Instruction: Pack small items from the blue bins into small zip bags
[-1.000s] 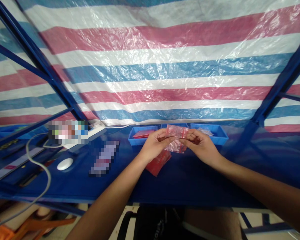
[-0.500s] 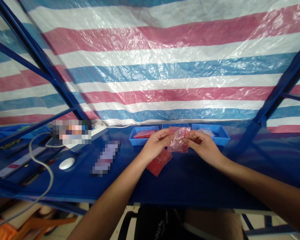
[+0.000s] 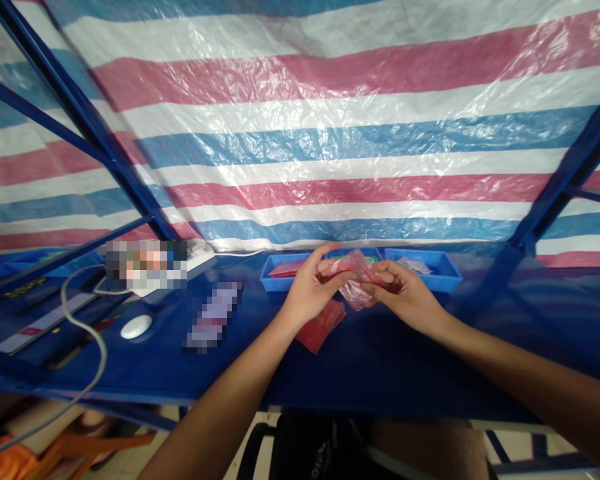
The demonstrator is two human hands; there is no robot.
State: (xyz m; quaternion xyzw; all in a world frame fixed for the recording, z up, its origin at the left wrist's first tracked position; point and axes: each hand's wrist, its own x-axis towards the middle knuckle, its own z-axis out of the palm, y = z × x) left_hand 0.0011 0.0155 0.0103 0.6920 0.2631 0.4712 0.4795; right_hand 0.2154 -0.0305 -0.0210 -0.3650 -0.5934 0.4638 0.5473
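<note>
A crinkled, see-through reddish plastic bag [image 3: 359, 293] is held up over the blue table between both hands. My left hand [image 3: 316, 283] pinches its left side, thumb on the near face. At its right edge, my right hand [image 3: 403, 290] is closed with thumb and fingertips on the plastic. Whether anything is inside the bag, I cannot tell. Red plastic bags [image 3: 321, 328] lie on the table just below my left hand. Behind the hands stand a left blue tray [image 3: 274, 283] with red bags, a partly hidden middle tray, and a right blue tray [image 3: 445, 275] with clear plastic pieces.
A white mouse [image 3: 136, 327] and a blurred-out flat object [image 3: 214, 317] lie on the table [image 3: 405, 373] to the left. A pale cable [image 3: 97, 340] loops over the left side. Blue frame posts and a striped plastic sheet [image 3: 330, 153] stand behind.
The bag, flatter and squarer before, is now crumpled and tilted between my fingers. My left hand has turned and its fingers have lifted. More of the middle tray's greenish contents shows.
</note>
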